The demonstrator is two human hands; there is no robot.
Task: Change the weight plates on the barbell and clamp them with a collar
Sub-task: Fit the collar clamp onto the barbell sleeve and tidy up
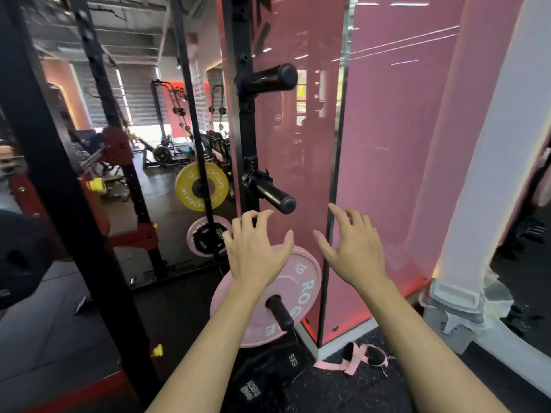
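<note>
Beside a black rack upright at a pink wall panel, both bare hands raised, neither holding anything. Left hand at centre frame, fingers spread and slightly bent, released, seen over the top rim of one pink weight plate; contact with that rim impossible to confirm. Right hand at 3 o'clock from the left, fingers splayed and relaxed, released, clear of the plate and in front of the panel's corner edge.

Three black storage pegs counted on the upright: top peg at 12 o'clock from the hands, bare; middle peg just above the left fingertips, carrying what looks like one black collar at its base; bottom peg at 6 o'clock, threaded through the pink plate's hub.

Black plates leaning on the floor below the pink one, number unclear. At 5 o'clock, pink-and-black straps lying on the speckled floor.

At 9 o'clock, reflected or beyond glass: one yellow plate and, under it, one smaller pink plate with a black plate in front.
</note>
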